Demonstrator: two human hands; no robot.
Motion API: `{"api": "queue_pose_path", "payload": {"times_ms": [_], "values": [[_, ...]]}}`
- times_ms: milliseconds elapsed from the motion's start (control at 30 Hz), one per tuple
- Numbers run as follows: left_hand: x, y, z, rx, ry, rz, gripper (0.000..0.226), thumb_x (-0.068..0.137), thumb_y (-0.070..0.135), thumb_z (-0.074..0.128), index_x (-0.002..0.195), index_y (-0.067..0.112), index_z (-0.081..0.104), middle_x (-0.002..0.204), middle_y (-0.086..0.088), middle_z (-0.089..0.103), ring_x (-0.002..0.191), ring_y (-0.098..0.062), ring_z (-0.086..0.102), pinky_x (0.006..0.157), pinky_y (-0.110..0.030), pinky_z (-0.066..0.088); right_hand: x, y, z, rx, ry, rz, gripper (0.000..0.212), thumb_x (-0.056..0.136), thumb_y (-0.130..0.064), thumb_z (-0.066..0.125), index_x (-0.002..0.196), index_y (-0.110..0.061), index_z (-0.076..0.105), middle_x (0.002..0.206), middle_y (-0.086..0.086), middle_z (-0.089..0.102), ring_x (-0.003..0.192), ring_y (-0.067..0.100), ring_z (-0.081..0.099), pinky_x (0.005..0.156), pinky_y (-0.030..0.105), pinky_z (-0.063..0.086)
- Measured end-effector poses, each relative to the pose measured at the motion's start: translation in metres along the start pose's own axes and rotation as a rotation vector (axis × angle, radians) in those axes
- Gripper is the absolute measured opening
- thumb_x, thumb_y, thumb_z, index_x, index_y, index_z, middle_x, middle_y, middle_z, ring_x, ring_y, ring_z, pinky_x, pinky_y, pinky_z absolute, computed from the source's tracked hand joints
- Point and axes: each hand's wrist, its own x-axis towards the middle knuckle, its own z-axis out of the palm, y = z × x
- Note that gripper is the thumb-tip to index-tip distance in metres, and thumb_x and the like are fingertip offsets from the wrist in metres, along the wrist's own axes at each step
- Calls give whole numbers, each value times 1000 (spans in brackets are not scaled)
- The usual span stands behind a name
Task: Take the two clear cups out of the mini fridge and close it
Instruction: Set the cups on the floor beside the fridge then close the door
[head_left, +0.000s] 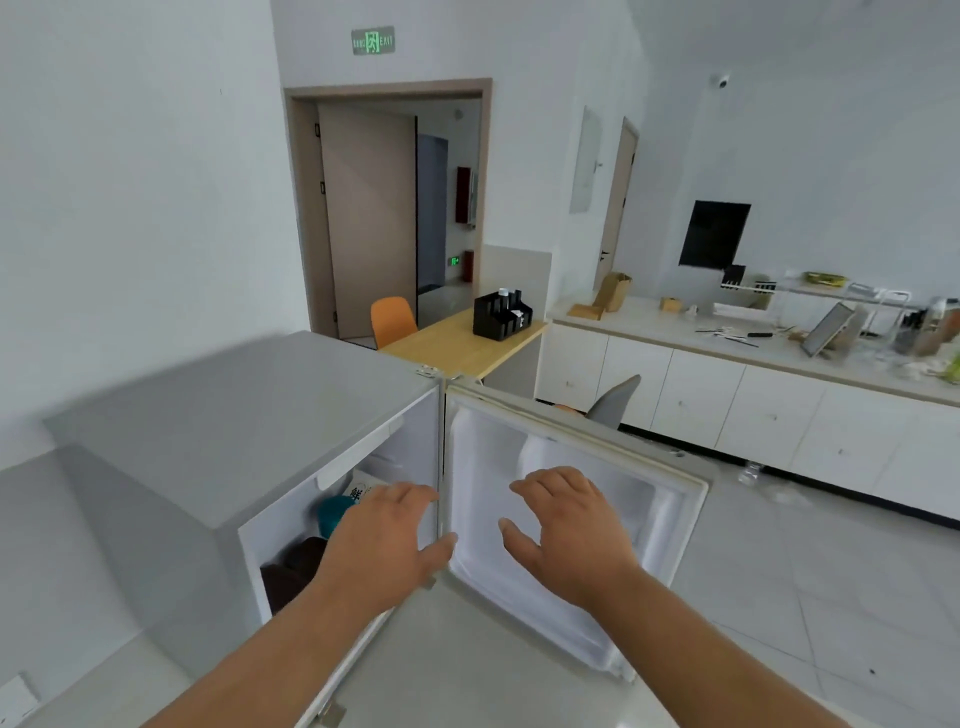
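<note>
A grey mini fridge (223, 415) stands below me with its door (670, 499) swung wide to the right, the white inner lining facing me. My left hand (387, 540) hovers at the fridge opening, fingers spread and holding nothing. In front of the door's inner side, my right hand (571, 530) is also spread and holds nothing. Inside the fridge I see a teal item (332, 512), a dark brown item (291, 569) and a white label. No clear cups are visible; my left hand and arm hide much of the interior.
A wooden table (467, 343) with a black organiser (501, 314) and an orange chair (392, 319) stands behind the fridge. A grey chair back (615, 400) sits beyond the door. White cabinets with a cluttered counter (727, 343) run along the right. Tiled floor lies to the right.
</note>
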Motion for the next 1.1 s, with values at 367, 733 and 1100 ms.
{"api": "queue_pose_path", "payload": {"times_ms": [367, 733, 1100], "values": [[61, 2, -54, 80, 115, 62, 73, 81, 74, 41, 135, 27, 57, 134, 6, 63, 122, -17, 55, 97, -38, 51, 41, 13, -72, -66, 163, -28, 60, 96, -64, 37, 140, -29, 57, 136, -12, 57, 132, 14, 42, 115, 37, 33], [105, -38, -88, 207, 61, 18, 69, 86, 71, 50, 142, 31, 49, 144, 7, 55, 129, -16, 48, 101, -38, 46, 85, 36, -102, -110, 123, -5, 70, 93, -67, 34, 152, -30, 41, 151, -5, 47, 142, 18, 32, 118, 41, 28], [110, -83, -81, 195, -56, -51, 69, 85, 73, 54, 143, 36, 46, 148, 10, 51, 132, -15, 46, 104, -39, 46, 100, 85, -84, -141, -27, 98, 81, 89, -76, 33, 158, -37, 21, 165, -2, 30, 150, 23, 23, 121, 44, 22]]}}
